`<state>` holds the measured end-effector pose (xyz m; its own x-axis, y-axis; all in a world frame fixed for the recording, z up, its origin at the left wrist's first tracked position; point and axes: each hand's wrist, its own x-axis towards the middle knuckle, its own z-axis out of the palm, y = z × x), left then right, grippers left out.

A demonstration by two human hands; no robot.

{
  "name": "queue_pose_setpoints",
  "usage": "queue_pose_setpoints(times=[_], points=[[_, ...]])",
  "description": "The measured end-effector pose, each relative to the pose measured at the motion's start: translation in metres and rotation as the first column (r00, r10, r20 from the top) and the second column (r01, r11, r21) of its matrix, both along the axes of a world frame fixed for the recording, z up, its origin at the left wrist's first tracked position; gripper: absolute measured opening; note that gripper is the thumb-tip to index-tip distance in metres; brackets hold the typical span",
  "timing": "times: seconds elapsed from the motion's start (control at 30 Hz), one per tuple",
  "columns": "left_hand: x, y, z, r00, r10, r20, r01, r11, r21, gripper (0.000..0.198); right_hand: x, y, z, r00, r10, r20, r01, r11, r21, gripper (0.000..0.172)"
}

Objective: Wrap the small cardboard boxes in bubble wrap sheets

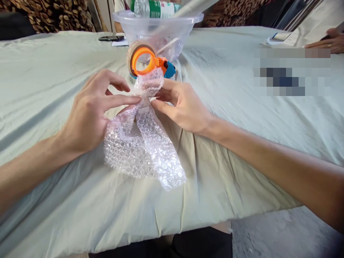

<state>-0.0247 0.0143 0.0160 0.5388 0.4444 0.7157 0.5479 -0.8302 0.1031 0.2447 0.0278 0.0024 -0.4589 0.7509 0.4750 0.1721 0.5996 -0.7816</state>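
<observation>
A crumpled piece of clear bubble wrap (129,150) lies on the cloth-covered table in front of me, folded over and gathered at its far end, with one strip hanging toward the near right. My left hand (94,104) pinches the gathered part from the left, its index finger stretched along the plastic. From the other side my right hand (182,102) grips the same part between thumb and fingers, some fingertips hidden behind the wrap. Whether anything is inside the wrap I cannot tell. Just beyond it stands an orange and blue tape dispenser (154,64) with a roll of tape.
A clear plastic tub (158,25) holds a green-labelled bottle (158,9) and a pale long piece. Left of it lies a dark phone (111,38). Another person's hand (329,43) rests at the far right, near a blurred-out patch. The table's near edge drops off below.
</observation>
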Motion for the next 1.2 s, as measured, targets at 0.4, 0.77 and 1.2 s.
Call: queue_pose_setpoints(times=[0.4,0.77,1.2], points=[[-0.012,0.003,0.002,0.983,-0.077,-0.164,0.073,0.997,-0.032,0.045,0.008,-0.012,0.001,0.96,-0.086,0.267,-0.028,0.917,0.397,0.062],[-0.019,0.002,0.005,0.963,-0.061,-0.263,0.064,0.998,0.005,0.046,0.009,-0.014,-0.003,0.901,-0.163,0.403,-0.058,0.873,0.483,0.073],[-0.008,0.0,0.004,0.995,-0.09,-0.051,0.084,0.991,-0.102,0.028,0.014,-0.005,-0.004,0.923,-0.082,0.377,-0.103,0.889,0.447,0.071]])
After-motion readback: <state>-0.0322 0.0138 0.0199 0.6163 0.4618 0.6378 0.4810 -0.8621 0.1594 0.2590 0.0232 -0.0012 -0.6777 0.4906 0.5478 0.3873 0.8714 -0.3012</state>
